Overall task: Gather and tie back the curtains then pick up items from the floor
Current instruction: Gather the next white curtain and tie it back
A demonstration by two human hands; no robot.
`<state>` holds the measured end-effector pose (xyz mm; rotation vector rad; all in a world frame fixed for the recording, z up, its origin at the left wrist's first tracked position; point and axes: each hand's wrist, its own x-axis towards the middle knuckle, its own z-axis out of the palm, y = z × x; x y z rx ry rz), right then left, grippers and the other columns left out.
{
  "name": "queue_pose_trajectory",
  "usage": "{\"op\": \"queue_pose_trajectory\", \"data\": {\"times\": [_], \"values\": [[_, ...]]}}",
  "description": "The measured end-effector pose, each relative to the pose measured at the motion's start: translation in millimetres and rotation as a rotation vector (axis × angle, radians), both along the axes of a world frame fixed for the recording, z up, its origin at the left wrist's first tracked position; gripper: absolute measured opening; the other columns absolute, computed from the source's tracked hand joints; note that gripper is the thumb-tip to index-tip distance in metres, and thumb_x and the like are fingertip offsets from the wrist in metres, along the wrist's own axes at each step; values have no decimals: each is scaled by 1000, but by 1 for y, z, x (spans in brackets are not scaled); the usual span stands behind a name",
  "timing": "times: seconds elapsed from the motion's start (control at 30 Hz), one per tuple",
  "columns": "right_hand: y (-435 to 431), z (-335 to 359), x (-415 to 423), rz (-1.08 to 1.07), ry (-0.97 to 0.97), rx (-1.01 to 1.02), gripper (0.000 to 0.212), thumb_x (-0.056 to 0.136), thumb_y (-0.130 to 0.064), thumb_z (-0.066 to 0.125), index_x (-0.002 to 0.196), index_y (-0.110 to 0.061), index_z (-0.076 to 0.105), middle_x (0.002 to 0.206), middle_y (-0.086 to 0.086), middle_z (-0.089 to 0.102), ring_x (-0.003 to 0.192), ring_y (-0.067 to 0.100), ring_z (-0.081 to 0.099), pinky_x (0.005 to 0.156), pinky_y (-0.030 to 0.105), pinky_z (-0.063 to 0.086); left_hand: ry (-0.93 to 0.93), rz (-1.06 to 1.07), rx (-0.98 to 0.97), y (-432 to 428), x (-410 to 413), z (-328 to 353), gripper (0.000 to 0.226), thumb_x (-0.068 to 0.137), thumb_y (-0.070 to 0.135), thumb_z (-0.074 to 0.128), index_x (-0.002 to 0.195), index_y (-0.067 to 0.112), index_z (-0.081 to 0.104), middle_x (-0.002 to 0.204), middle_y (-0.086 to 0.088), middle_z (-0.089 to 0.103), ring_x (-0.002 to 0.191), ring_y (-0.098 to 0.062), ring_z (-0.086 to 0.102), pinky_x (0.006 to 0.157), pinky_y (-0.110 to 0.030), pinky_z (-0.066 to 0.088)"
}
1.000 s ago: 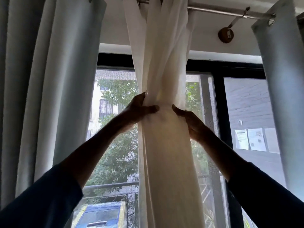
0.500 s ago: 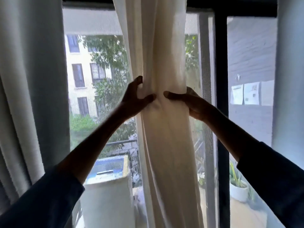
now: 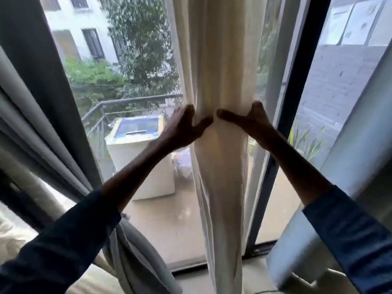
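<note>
Cream curtain [image 3: 220, 177] hangs bunched into a single column before the window frame [image 3: 297, 92], centre of view. Left hand [image 3: 182, 129] and right hand [image 3: 253, 122] clasp it from either side, thumbs across the front, tips nearly meeting. Grey drape [image 3: 42, 124] hangs at left.

I cannot see fingers of left hand [image 3: 182, 128] or right hand [image 3: 252, 122], hidden behind white curtain [image 3: 220, 60] | curtain's top and hem cut by frame edges | wall papers [image 3: 356, 22] too blurred to read
</note>
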<state>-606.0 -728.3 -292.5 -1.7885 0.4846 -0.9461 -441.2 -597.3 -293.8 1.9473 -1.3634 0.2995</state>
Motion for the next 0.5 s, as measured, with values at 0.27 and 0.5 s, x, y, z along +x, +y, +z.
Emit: {"op": "queue_pose_trajectory", "data": {"times": [0.27,0.5], "values": [[16,-18,-2,-22,45,-88,24,75,-23,89,90,-23,70,94,-6,74,81,7,74,77,31,63,106,-191,-98,18,25,-18,51,89,45,68,54,12,52,52,-2,49,51,-5,38,48,-30,36],[13,-33,-7,12,224,-152,34,74,-22,90,102,-19,71,99,-3,74,87,3,72,81,31,62,159,-165,-147,19,31,-28,42,86,42,73,73,1,70,68,-11,71,56,-18,66,51,-36,54]]}}
